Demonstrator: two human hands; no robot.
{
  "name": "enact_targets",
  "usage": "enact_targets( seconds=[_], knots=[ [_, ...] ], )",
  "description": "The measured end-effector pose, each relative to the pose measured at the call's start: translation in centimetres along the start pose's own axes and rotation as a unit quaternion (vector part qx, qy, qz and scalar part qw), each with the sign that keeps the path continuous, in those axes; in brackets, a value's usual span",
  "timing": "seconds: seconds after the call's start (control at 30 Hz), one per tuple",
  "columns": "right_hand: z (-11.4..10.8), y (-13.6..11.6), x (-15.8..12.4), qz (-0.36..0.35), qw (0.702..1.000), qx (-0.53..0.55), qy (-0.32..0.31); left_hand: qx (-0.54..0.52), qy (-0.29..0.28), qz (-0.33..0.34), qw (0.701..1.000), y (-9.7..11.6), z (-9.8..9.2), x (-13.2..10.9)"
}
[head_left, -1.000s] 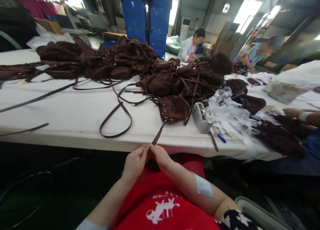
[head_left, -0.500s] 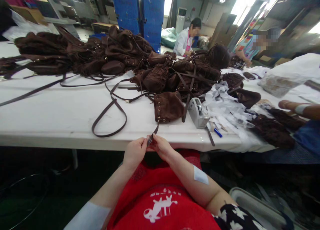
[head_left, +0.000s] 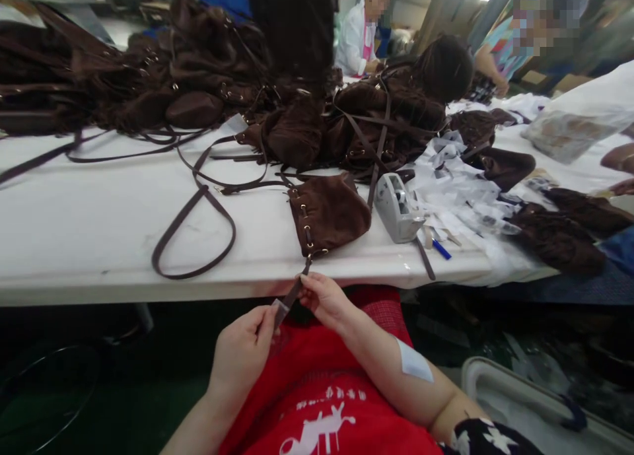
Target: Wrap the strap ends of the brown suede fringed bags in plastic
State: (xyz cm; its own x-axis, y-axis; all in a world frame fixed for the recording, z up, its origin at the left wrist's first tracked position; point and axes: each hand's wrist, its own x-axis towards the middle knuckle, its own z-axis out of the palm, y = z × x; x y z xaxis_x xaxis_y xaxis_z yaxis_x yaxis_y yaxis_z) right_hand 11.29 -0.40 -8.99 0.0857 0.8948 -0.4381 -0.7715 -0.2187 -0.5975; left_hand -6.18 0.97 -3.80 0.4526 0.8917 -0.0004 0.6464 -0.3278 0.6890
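A dark brown strap runs from the ring of a small brown drawstring bag down over the table's front edge. Pinched on its lower end, where a clear, shiny piece like tape or film shows, is my left hand. My right hand grips the same strap higher up, nearer the bag. The bag lies on its side on the white table, its gold eyelets facing left. A looped strap rests left of the bag. To its right stands a grey tape dispenser.
A heap of brown bags lines the back of the table. White paper scraps, a blue pen and more brown pieces lie to the right. One co-worker is behind the heap, another further right.
My left hand has moved down and left along with the strap end, so more strap shows between my hands. A dark brown fringed thing has appeared above the heap. The view has tilted downward.
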Motion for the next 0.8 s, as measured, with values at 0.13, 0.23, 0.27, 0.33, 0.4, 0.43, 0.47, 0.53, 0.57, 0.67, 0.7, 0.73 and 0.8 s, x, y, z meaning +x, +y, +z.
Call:
enact_targets(
  seconds=[0.13,0.23,0.27,0.33,0.4,0.43,0.47,0.53,0.57,0.67,0.7,0.73,0.8],
  knots=[
    [-0.3,-0.1,0.1,-0.038,0.999,-0.026,0.019,0.03,0.017,0.0,0.999,-0.4,0.3,0.4],
    [-0.2,-0.2,0.0,-0.054,0.997,-0.042,0.03,0.043,0.021,0.013,0.999,0.0,0.4,1.3],
    [-0.2,-0.2,0.1,-0.053,0.997,-0.045,0.03,0.044,0.021,0.019,0.999,0.2,0.5,1.6],
    [-0.2,-0.2,0.2,-0.046,0.997,-0.05,0.026,0.044,0.018,0.033,0.998,0.6,0.8,2.3],
    [-0.3,0.0,0.3,-0.036,0.998,-0.051,0.02,0.045,0.012,0.041,0.998,1.0,1.1,2.9],
    [-0.3,0.0,0.4,-0.03,0.998,-0.049,0.017,0.046,0.008,0.044,0.998,1.1,1.3,3.2],
    [-0.4,0.1,0.4,-0.026,0.998,-0.047,0.014,0.047,0.004,0.045,0.998,1.2,1.5,3.5],
    [-0.5,0.0,0.3,-0.018,0.999,-0.046,0.011,0.048,0.0,0.046,0.998,1.3,1.8,4.0],
    [-0.6,-0.1,0.3,-0.015,0.999,-0.048,0.01,0.048,-0.001,0.046,0.998,1.3,1.9,4.1],
    [-0.7,-0.6,0.3,-0.012,0.998,-0.051,0.019,0.052,0.003,0.045,0.998,1.2,2.1,4.5],
    [-0.8,-0.8,0.3,-0.017,0.998,-0.049,0.028,0.056,0.006,0.045,0.997,1.1,2.1,4.6],
    [-0.8,-1.0,0.4,-0.026,0.998,-0.048,0.039,0.06,0.008,0.045,0.997,1.0,2.1,4.7],
    [-0.9,-1.3,0.6,-0.046,0.996,-0.054,0.059,0.068,0.01,0.045,0.997,0.8,2.1,4.8]
  ],
)
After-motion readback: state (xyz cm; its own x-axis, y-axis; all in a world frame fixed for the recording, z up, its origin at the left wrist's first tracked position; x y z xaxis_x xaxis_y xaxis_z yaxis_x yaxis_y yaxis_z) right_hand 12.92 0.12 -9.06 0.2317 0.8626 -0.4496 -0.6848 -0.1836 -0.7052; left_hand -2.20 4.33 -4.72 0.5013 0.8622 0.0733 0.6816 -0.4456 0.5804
